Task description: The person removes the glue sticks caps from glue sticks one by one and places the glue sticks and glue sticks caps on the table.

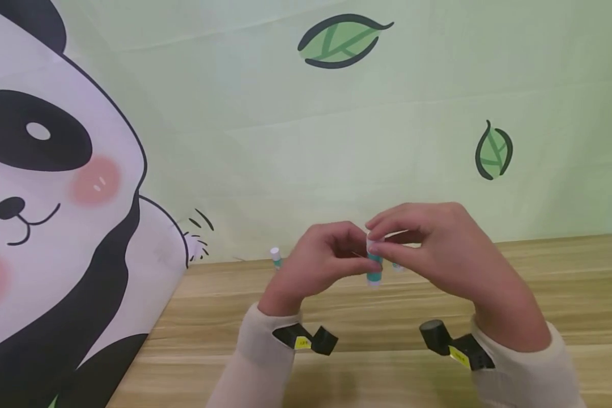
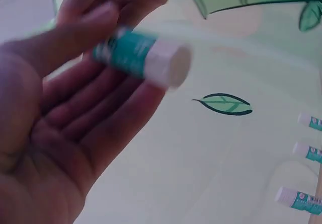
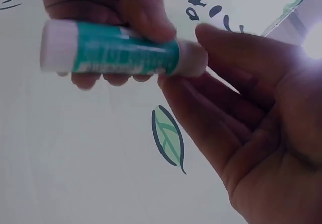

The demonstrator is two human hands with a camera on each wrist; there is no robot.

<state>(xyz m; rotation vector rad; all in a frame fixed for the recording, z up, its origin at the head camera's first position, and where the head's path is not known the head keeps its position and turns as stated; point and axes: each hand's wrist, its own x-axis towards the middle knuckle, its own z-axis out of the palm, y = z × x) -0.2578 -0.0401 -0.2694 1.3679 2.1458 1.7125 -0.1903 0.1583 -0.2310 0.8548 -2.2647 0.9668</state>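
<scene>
A teal glue stick [image 1: 374,276] with white ends stands upright between both hands, above the table. The left hand [image 1: 318,263] grips its teal body, the thumb lying along the label in the right wrist view. At the upper white end [image 3: 193,59], the right hand [image 1: 433,249] pinches with thumb and fingertips. The opposite white end [image 2: 173,65] is uncovered and points away from the right hand. Slight blur makes the label print unreadable.
On the wooden table [image 1: 209,328], another glue stick [image 1: 276,255] stands behind the left hand, and one more [image 1: 398,267] is partly hidden behind the right. The left wrist view shows three, including a near one [image 2: 297,200]. A panda-and-leaf cloth [image 1: 234,141] hangs behind.
</scene>
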